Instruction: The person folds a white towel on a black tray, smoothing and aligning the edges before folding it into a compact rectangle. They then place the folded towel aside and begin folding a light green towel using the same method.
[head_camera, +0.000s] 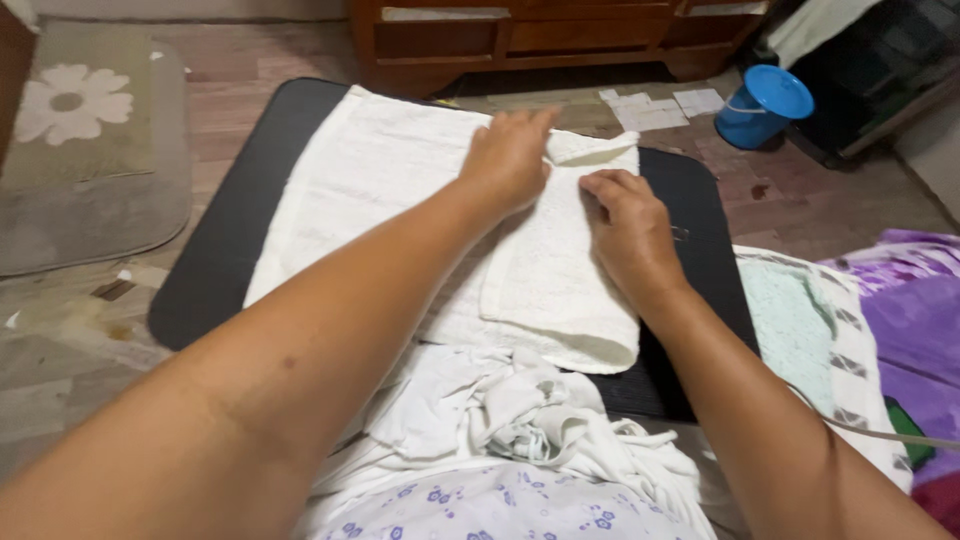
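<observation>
Both of my grips lie flat rather than closed: my left hand (508, 160) presses palm-down with fingers spread on the far part of the white towel (400, 190), and my right hand (630, 232) rests just beside it, fingertips (598, 185) pinching lightly at the edge of the folded-over flap, holding nothing but the cloth under them. That towel is spread across a black table (215, 260) with rounded corners, low over the floor, and its right portion is doubled over into a narrower strip that ends in a rolled edge near me. Just in front of the towel, touching its near edge, a crumpled heap of white cloth (500, 410) spills towards my lap, where a white fabric with small purple flowers (480, 505) shows at the bottom. To my right, partly under the table's edge, lies a pale green towel with a patterned white border (810, 320), and beyond it a purple floral blanket (915, 300). A thin cord (870, 428) crosses that green towel. On the floor at far right a small blue bucket with a lid (765, 103) stands tilted, near some pale square paper pieces (655, 108) scattered on the tiles. A wooden cabinet (540, 40) runs along the back, and at left a grey rug with a white flower shape (75, 105) lies well apart from the table.
</observation>
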